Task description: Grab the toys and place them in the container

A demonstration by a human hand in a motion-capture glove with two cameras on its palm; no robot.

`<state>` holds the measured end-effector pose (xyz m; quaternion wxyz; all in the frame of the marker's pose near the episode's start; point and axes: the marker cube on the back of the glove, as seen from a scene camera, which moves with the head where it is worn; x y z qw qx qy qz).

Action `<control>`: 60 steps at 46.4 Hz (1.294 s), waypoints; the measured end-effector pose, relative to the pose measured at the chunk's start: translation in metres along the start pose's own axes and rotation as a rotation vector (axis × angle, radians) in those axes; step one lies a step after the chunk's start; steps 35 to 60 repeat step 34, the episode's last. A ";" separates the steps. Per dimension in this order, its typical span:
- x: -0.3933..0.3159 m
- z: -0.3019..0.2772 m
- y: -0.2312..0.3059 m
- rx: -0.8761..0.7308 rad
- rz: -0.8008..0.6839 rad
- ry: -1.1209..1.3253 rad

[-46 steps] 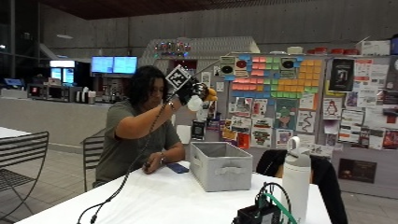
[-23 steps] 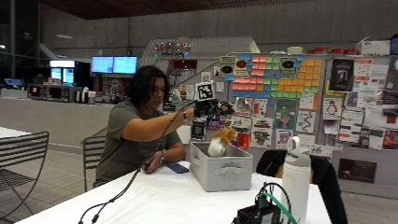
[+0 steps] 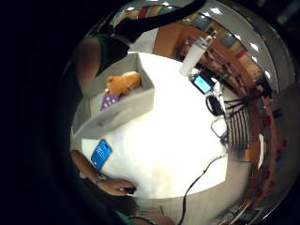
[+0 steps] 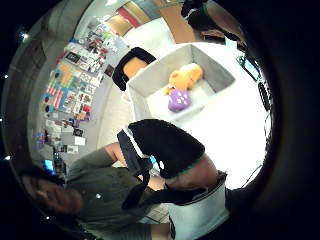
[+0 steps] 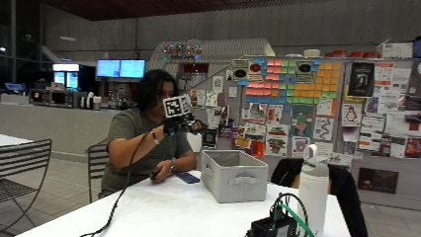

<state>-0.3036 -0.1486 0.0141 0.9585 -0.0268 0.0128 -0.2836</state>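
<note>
Gloved right hand (image 5: 183,124) raised above the white table (image 5: 178,207), to the left of the grey container (image 5: 233,175); it holds no toy, but whether its fingers are straight or curled cannot be told.

In the palm views an orange plush toy (image 4: 185,77) and a purple toy (image 4: 178,100) lie side by side inside the container. The bare left hand (image 5: 160,174) rests on the table just beside a blue phone (image 5: 188,177). A white bottle (image 5: 313,185) stands nearer, at the right.

Toys (image 4: 182,87) — hidden behind container (image 5: 233,176) wall
</note>
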 end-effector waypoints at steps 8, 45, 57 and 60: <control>0.034 0.017 0.072 -0.013 0.045 -0.005; 0.085 0.047 0.123 -0.044 0.116 0.005; 0.085 0.047 0.123 -0.044 0.116 0.005; 0.085 0.047 0.123 -0.044 0.116 0.005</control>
